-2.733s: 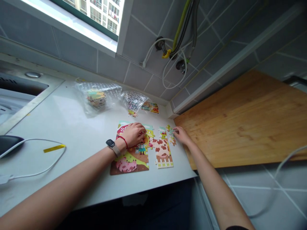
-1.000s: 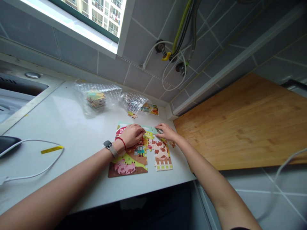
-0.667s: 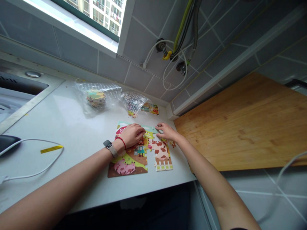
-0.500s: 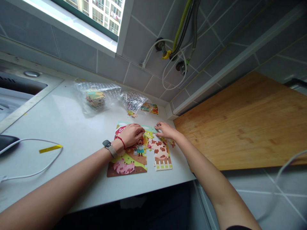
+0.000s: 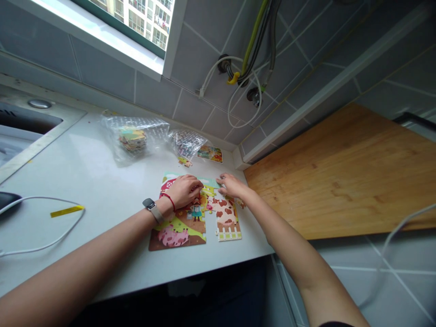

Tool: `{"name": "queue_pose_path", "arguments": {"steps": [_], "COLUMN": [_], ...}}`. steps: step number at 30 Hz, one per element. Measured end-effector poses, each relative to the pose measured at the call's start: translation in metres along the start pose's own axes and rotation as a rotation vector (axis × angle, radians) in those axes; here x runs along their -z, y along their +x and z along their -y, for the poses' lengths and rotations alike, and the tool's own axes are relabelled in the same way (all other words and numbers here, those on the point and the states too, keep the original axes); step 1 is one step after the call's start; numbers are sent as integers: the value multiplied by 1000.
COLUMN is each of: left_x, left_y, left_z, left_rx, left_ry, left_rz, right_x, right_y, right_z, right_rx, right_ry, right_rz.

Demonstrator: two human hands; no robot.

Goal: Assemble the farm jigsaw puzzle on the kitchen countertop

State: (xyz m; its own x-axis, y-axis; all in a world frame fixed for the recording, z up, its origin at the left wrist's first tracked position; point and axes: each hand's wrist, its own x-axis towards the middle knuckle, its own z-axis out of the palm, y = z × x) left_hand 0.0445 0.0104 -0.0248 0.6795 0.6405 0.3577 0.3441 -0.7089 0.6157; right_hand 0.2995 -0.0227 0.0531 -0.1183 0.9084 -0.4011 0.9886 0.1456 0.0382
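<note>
A partly joined farm-picture jigsaw puzzle lies on the white counter, showing a pink pig, a red barn and a figure in a teal skirt. My left hand rests palm down across its upper part, fingers extended together and hiding what is underneath. At the top right, my right hand touches the pale blue and green edge pieces with thumb and fingers apart. Below it lies the brown-and-white cow section with a white fence, separated from the pig section by a gap. Some loose pieces show partly behind my right wrist.
Behind the puzzle lie a clear bag of stacked pieces, another clear bag, a small picture card and loose pieces. A wooden board borders the right. A sink and white cable are left.
The thumb and fingers of my right hand have drawn slightly closer together at the top-edge pieces. My left hand stays on the puzzle. The whole view has shifted a little.
</note>
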Motion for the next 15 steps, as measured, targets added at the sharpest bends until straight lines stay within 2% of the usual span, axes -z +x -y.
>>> {"name": "queue_pose_path", "arguments": {"steps": [8,15], "left_x": [2,0], "left_y": [0,0], "left_z": [-1,0], "left_rx": [-14,-3], "left_ry": [-10,-14], "left_rz": [-8,-16], "right_x": [-20,-28], "right_y": [-24,-14], "right_z": [-26,-25], "right_rx": [7,-20], "right_ry": [148,217], "right_rz": [-155,-215]}}
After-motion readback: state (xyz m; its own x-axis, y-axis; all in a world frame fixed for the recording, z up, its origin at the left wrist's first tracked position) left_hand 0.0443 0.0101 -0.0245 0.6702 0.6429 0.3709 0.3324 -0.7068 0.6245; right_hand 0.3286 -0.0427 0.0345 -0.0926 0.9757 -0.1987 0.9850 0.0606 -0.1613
